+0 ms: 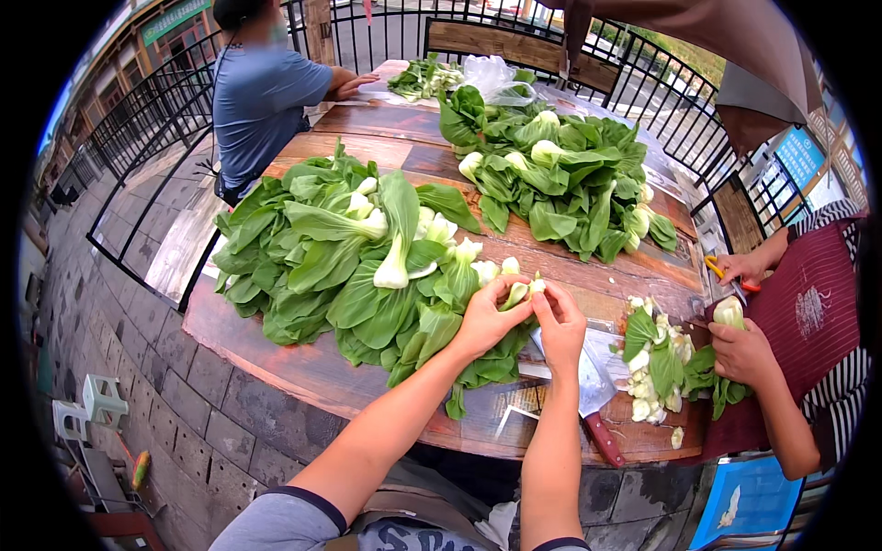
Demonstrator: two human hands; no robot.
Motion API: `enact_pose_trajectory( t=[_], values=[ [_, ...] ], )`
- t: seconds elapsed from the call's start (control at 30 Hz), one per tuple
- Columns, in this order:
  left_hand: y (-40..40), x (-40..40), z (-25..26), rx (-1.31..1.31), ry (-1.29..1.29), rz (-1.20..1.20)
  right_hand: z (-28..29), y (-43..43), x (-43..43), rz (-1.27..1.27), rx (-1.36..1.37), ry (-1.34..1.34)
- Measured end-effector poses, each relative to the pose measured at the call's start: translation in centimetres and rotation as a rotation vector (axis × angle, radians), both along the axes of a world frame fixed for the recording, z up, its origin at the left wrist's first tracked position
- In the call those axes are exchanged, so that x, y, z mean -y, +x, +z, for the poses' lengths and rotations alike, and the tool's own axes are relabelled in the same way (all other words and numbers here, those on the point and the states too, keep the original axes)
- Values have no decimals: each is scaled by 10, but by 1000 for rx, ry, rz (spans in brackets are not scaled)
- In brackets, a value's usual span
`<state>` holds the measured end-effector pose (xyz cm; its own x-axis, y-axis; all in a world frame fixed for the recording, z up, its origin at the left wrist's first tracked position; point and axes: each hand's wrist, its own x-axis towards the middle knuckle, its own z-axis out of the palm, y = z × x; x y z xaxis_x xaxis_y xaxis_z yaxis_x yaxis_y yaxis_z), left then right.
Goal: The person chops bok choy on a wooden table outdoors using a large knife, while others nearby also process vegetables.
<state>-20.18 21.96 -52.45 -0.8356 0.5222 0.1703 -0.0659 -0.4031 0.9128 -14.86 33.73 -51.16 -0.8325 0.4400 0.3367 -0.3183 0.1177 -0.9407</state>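
Observation:
Both my hands meet above the near side of a wood-pattern table (317, 386). My left hand (490, 313) and my right hand (561, 324) hold a small piece of bok choy (518, 296) between their fingertips. Left of them spreads a large pile of bok choy leaves and heads (303, 255); one head with a thick white base (393, 268) lies on top. Beneath and right of my right forearm lies a cleaver (594, 386) with a red handle, its blade partly hidden by my forearm.
A second bok choy pile (558, 172) lies farther back, beside a clear plastic bag (490, 79). At the right, a person in a dark red apron (806, 303) holds scissors (723, 272) and a bok choy, near trimmings (651, 372). Another person (258, 103) sits at the far left.

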Motion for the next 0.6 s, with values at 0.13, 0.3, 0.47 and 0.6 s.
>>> enact_pose_trajectory(
  t=[0.13, 0.3, 0.47, 0.6],
  values=[
    [14, -4, 9, -133, -80, 89, -1, 5, -6, -164, 85, -88],
    [15, 4, 18, -426, -200, 381, 1, -2, -5, -248, 45, -198],
    [17, 5, 25, -804, -399, 619, -1, -3, 0, -339, 163, 395],
    [18, 2, 21, -854, -463, 634, -19, -7, -1, -487, 164, 770]
  ],
)
